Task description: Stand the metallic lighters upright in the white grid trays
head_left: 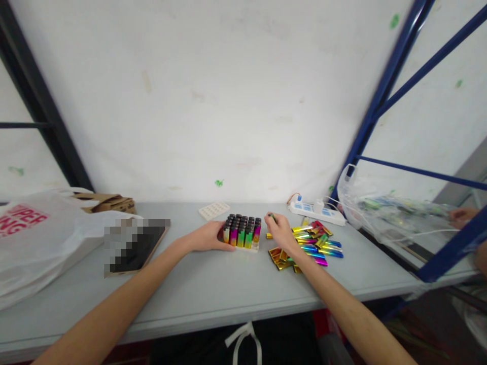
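Note:
A white tray (251, 248) packed with several upright rainbow-coloured lighters (242, 230) sits mid-table. My left hand (208, 236) rests against the tray's left side, fingers curled round its edge. My right hand (279, 228) hovers just right of the tray, fingers pinched on a single lighter (271, 216) whose dark top shows above them. A loose pile of lighters (310, 245) lies on the grey table (213, 289) to the right of that hand.
An empty white tray (214, 210) lies behind the full one. A white power strip (316, 211) and a clear plastic bag (384, 213) sit right, by blue shelf struts (449, 251). A white bag (34, 238), brown paper (108, 203) and a dark tablet (135, 248) lie left. Another person's hand (462, 217) shows far right.

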`<state>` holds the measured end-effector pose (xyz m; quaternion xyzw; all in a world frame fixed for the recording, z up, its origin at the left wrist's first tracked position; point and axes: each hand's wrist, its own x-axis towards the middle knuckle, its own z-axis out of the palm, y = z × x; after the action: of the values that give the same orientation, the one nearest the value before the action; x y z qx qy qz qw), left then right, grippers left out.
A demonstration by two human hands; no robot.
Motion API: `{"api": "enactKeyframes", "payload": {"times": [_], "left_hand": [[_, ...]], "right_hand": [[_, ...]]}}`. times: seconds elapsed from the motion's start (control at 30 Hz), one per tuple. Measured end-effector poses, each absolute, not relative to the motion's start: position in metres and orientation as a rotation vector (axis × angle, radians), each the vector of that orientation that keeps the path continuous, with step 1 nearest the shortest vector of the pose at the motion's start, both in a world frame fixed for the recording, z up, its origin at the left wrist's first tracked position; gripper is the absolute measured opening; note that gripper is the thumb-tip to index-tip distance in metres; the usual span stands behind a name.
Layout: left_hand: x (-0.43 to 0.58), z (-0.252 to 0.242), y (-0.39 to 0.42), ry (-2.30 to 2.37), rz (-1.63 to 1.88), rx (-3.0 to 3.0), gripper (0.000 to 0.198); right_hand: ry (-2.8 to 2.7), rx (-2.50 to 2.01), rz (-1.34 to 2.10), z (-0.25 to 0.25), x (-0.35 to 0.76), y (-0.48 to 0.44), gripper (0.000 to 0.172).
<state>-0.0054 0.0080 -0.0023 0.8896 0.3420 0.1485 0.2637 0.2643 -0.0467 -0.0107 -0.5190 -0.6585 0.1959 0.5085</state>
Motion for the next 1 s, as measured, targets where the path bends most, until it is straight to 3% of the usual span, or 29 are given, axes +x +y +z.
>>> {"api": "enactKeyframes", "payload": {"times": [0.27,0.47,0.8,1.0], "left_hand": [[-0.004,0.0,0.004,0.922,0.389,2.364,0.068],[-0.004,-0.002,0.006,0.866,0.416,2.346,0.066],[-0.003,0.0,0.004,0.864,0.431,2.349,0.065],[-0.003,-0.001,0.006,0.9,0.404,2.37,0.067]], "right_hand": [[-1.742,-1.112,0.591,0.0,0.272,-0.054,0.038],[-1.96,-1.068,0.251,0.014,0.277,-0.063,0.039],[-2.078,-1.125,0.449,-0.002,0.28,-0.058,0.034],[-2.061,-1.09,0.587,0.005,0.283,-0.061,0.044]]}}
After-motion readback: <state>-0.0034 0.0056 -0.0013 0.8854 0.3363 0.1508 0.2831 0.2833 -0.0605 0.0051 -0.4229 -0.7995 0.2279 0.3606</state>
